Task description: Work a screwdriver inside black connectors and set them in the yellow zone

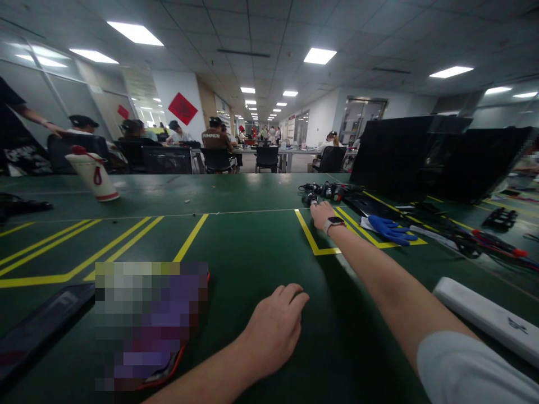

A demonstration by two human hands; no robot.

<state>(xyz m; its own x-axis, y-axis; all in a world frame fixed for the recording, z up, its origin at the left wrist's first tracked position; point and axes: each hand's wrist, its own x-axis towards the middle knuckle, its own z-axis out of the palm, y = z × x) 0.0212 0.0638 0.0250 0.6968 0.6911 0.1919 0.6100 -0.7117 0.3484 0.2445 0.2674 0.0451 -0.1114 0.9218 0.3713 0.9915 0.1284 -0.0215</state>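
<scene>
My right hand (323, 215), with a watch (336, 221) on its wrist, reaches far out over the green table (236, 241). Its fingers close on a small black-and-silver device (310, 199); its exact kind is too small to make out. More black devices with cables (328, 191) lie just beyond that hand. Nearer to me, my left hand (275, 325) rests over the tabletop with fingers curled together, and no object shows in it.
Right of my reaching arm lie a blue-and-white glove (389, 230), cables (467, 241) and a long white case (488, 314). Dark monitors (396, 157) stand behind. At left are a cup (95, 175), a dark flat device (42, 325) and a blurred purple item (168, 325). People sit farther back.
</scene>
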